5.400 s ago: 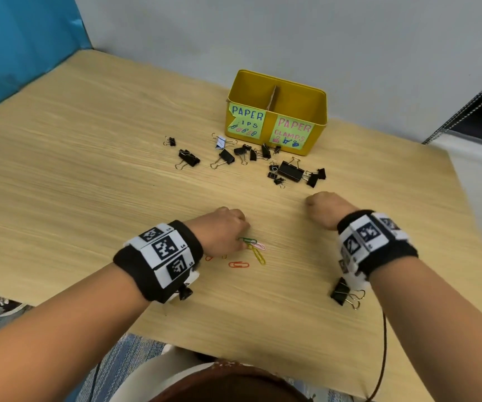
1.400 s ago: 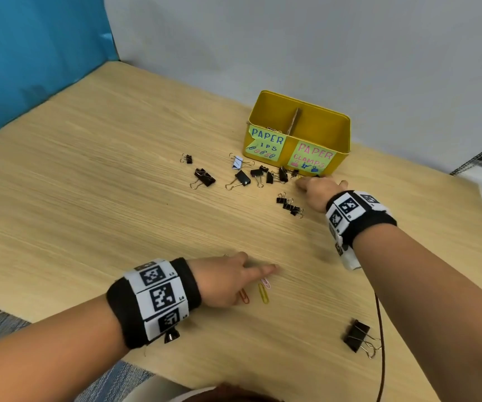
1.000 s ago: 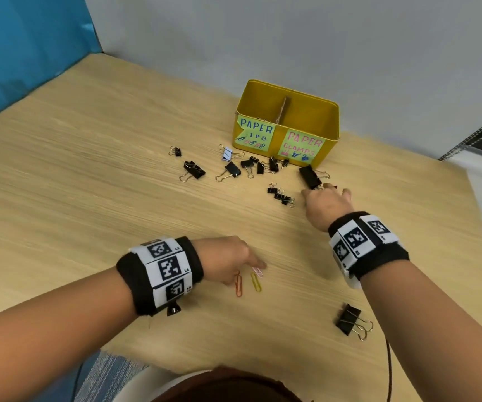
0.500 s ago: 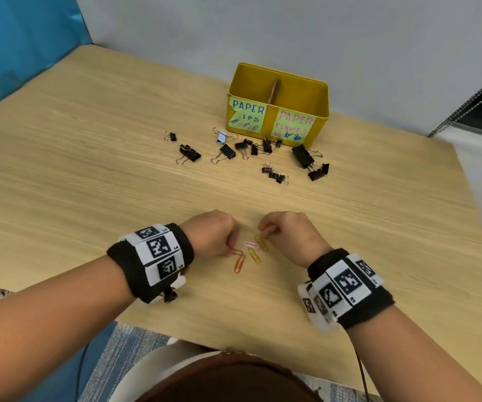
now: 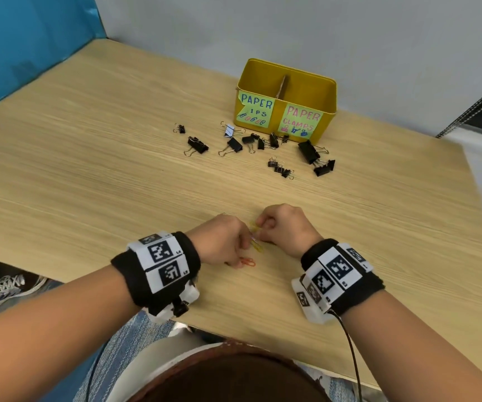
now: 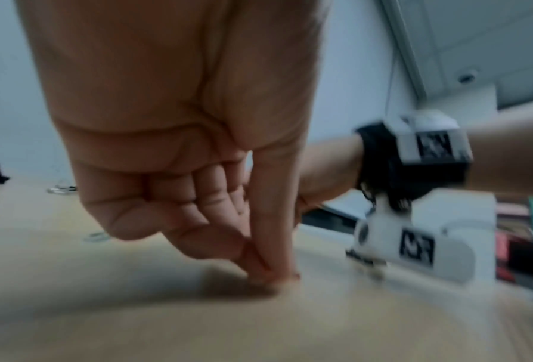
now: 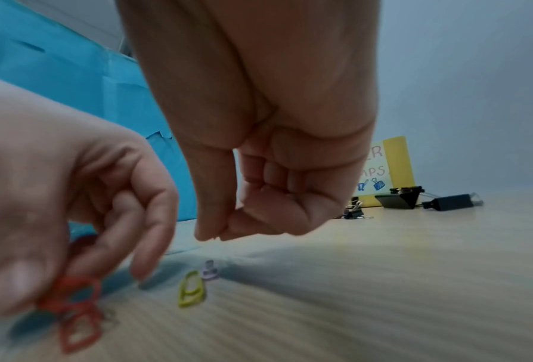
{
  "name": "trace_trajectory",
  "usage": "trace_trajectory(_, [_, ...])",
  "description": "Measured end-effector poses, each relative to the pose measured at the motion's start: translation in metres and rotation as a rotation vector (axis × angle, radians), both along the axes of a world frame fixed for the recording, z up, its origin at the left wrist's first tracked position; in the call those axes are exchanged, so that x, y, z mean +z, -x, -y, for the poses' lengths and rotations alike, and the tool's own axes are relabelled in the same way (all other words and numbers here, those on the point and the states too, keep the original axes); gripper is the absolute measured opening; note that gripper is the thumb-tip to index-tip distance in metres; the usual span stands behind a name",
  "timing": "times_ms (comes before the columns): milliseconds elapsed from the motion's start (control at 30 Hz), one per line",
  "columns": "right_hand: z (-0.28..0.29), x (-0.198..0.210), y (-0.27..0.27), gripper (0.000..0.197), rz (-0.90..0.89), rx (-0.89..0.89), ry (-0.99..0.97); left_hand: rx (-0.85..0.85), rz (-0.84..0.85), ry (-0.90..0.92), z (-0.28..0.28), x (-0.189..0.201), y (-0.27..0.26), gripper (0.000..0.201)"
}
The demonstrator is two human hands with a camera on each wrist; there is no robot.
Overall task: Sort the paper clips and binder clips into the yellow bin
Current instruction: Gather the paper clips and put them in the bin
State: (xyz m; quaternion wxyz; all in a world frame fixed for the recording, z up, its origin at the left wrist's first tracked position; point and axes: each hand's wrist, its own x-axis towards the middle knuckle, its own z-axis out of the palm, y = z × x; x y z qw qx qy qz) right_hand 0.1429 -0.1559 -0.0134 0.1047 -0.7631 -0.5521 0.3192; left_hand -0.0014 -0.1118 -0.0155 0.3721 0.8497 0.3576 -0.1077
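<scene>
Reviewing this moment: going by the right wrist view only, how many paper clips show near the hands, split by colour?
orange paper clips: 2
yellow paper clip: 1
lilac paper clip: 1
Total: 4

yellow bin | green label: "PAPER" | pink label: "PAPER CLAMPS"

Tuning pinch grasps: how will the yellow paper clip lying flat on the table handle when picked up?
The yellow paper clip is thin bent wire, so probably very light and stiff. Lying flat on the table, it likely slides before lifting. Probably won't roll or tip.
</scene>
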Motion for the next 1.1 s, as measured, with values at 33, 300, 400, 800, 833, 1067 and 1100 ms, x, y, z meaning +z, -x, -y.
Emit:
trace_trajectory(33, [-0.001, -0.001, 0.003, 0.019, 0.007, 0.021, -0.007, 0.005, -0.005, -0.041, 0.003, -0.002, -0.002, 0.029])
trace_trajectory(300, [-0.008, -0.008, 0.016, 0.006, 0.124, 0.143, 0.053, 0.007, 0.018, -0.147, 0.009, -0.007, -0.008, 0.013])
trace_trajectory(400, [-0.006, -0.008, 0.016, 0.009, 0.177, 0.204, 0.060, -0.005, 0.042, -0.165, 0.009, -0.011, -0.007, 0.018])
trace_trajectory(800, [0.010, -0.001, -0.004, 0.026, -0.073, 0.030, 0.020, 0.407, 0.074, -0.203, -0.032, 0.005, 0.018, 0.033])
trace_trajectory(833, [0.013, -0.002, -0.002, 0.026, -0.050, 0.041, 0.034, 0.429, 0.061, -0.205, -0.033, 0.005, 0.016, 0.040])
trace_trajectory(1067, [0.016, -0.012, 0.012, 0.020, 0.151, 0.051, -0.019, 0.419, -0.051, -0.255, -0.037, -0.004, 0.001, 0.026])
trace_trajectory(1100, [0.016, -0.011, 0.013, 0.019, 0.160, 0.064, -0.017, 0.402, -0.041, -0.269, -0.036, -0.006, -0.001, 0.022])
